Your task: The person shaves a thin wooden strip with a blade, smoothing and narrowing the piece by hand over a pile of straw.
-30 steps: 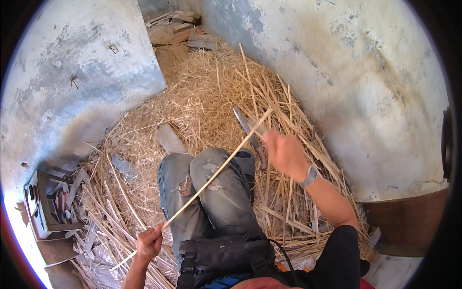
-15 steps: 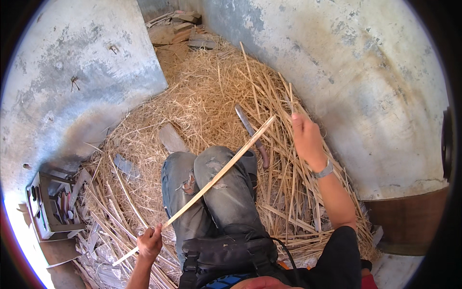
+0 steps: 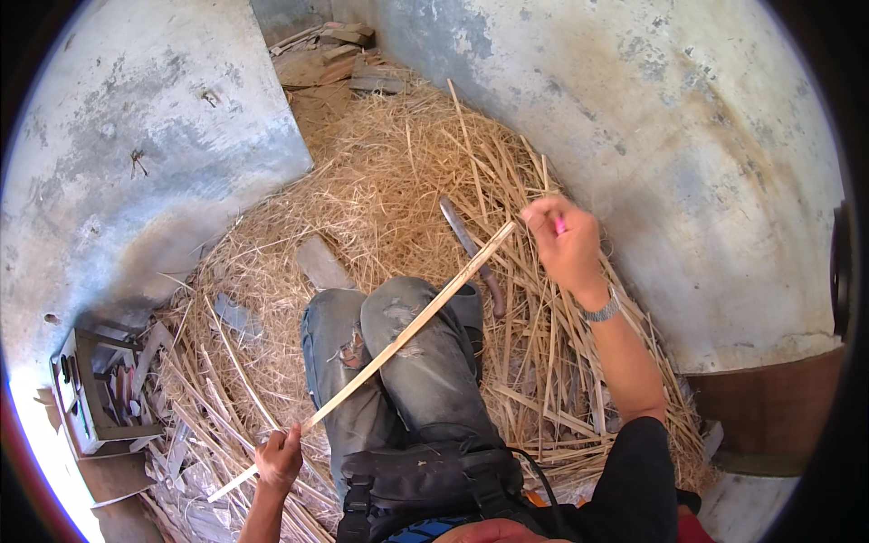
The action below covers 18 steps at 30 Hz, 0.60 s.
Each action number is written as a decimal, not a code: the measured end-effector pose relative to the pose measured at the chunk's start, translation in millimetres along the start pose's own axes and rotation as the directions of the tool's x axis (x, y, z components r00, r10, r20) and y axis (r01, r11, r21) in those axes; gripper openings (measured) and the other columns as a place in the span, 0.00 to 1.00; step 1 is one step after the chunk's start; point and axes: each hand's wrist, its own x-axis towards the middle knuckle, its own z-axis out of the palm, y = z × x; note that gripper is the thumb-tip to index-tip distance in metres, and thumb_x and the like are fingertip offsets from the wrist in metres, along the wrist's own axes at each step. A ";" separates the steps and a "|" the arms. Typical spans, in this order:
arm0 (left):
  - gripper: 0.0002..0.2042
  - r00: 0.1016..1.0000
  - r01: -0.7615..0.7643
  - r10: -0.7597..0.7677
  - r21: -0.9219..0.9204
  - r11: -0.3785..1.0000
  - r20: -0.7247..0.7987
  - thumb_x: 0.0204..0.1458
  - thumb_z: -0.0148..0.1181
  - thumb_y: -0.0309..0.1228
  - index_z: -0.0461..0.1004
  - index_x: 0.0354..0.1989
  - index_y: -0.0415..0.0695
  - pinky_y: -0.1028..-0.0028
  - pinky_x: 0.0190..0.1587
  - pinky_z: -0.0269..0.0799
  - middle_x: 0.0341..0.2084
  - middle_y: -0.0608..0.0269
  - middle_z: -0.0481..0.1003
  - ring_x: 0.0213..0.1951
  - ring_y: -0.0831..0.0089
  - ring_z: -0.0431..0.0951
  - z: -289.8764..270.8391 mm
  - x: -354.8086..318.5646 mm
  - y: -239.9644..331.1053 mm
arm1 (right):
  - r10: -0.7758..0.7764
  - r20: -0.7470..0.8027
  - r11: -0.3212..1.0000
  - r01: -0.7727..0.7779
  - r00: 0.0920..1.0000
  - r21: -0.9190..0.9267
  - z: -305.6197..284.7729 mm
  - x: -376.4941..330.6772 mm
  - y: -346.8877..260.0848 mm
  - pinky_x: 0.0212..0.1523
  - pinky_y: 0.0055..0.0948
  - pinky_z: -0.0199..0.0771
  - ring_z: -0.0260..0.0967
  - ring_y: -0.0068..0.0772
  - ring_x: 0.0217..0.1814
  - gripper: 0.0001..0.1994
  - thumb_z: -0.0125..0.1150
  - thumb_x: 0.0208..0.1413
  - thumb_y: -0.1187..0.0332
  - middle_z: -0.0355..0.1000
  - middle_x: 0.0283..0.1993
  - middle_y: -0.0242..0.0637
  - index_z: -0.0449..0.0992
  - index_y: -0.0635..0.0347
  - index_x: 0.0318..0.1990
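A long pale bamboo strip (image 3: pixel 396 346) lies slantwise across my lap, from lower left to upper right. My left hand (image 3: pixel 278 460) is closed round it near its lower end, and a short tail sticks out past the fist. By the upper end is my right hand (image 3: pixel 565 242), its fingers curled and thumb bent in, the fingertips close to the strip's tip. A small pink spot shows between these fingers; I cannot make out what it is. Just beyond my knees a knife (image 3: pixel 462 229) with a brown handle rests on the shavings, partly under the strip's line.
Thin shavings (image 3: pixel 362 190) cover the floor ahead. Several split strips (image 3: pixel 534 335) pile up along the right wall (image 3: pixel 670 181). A flat grey piece (image 3: pixel 323 262) lies beyond my knees. At left stands an open wooden box (image 3: pixel 113 433) with odds and ends; boards (image 3: pixel 348 41) are stacked far off.
My right hand has come leftward to the strip's upper end, and its fingers have curled in, with a pink spot showing. The left hand and the strip have hardly moved.
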 end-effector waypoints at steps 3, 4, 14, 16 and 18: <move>0.22 0.999 0.023 -0.024 0.018 1.000 0.034 0.48 0.65 0.18 0.81 0.52 0.53 0.66 0.12 0.62 0.16 0.66 0.63 0.11 0.67 0.66 1.6 -7.1 -3.4 | 0.273 -0.169 0.960 -0.258 0.947 0.105 -8.8 16.4 24.4 0.21 0.26 0.55 0.55 0.19 0.18 0.09 0.67 0.62 0.64 0.62 0.16 0.28 0.80 0.60 0.36; 0.22 0.999 0.022 -0.023 0.018 1.000 0.033 0.48 0.65 0.18 0.81 0.52 0.53 0.66 0.12 0.62 0.16 0.66 0.63 0.11 0.67 0.66 1.5 -8.1 -3.7 | 0.272 -0.170 0.961 -0.257 0.947 0.106 -9.7 14.7 27.6 0.21 0.26 0.55 0.55 0.19 0.18 0.09 0.67 0.62 0.64 0.62 0.16 0.28 0.80 0.60 0.36; 0.21 0.999 0.030 -0.030 0.009 1.000 -0.012 0.48 0.68 0.20 0.81 0.52 0.53 0.66 0.12 0.61 0.15 0.67 0.61 0.11 0.68 0.65 -5.4 6.5 12.0 | 0.119 0.350 0.961 -0.019 0.929 -0.277 37.4 -67.3 -35.7 0.16 0.45 0.65 0.67 0.50 0.14 0.26 0.43 0.73 0.50 0.66 0.13 0.44 0.74 0.59 0.27; 0.21 1.000 0.025 -0.025 0.033 0.999 -0.014 0.48 0.68 0.20 0.81 0.52 0.53 0.66 0.12 0.61 0.15 0.67 0.62 0.11 0.69 0.65 -6.2 8.1 13.0 | 0.084 0.321 0.962 0.006 0.943 -0.272 44.7 -77.0 -38.4 0.16 0.46 0.63 0.66 0.53 0.14 0.27 0.43 0.73 0.51 0.65 0.13 0.46 0.72 0.59 0.26; 0.20 1.000 0.022 -0.022 0.030 0.999 -0.006 0.49 0.68 0.19 0.81 0.50 0.53 0.66 0.12 0.62 0.15 0.67 0.62 0.11 0.69 0.66 -8.1 5.9 14.0 | 0.055 0.297 0.964 0.026 0.953 -0.263 50.0 -80.2 -31.7 0.17 0.48 0.61 0.65 0.56 0.14 0.27 0.43 0.73 0.51 0.64 0.13 0.49 0.71 0.60 0.25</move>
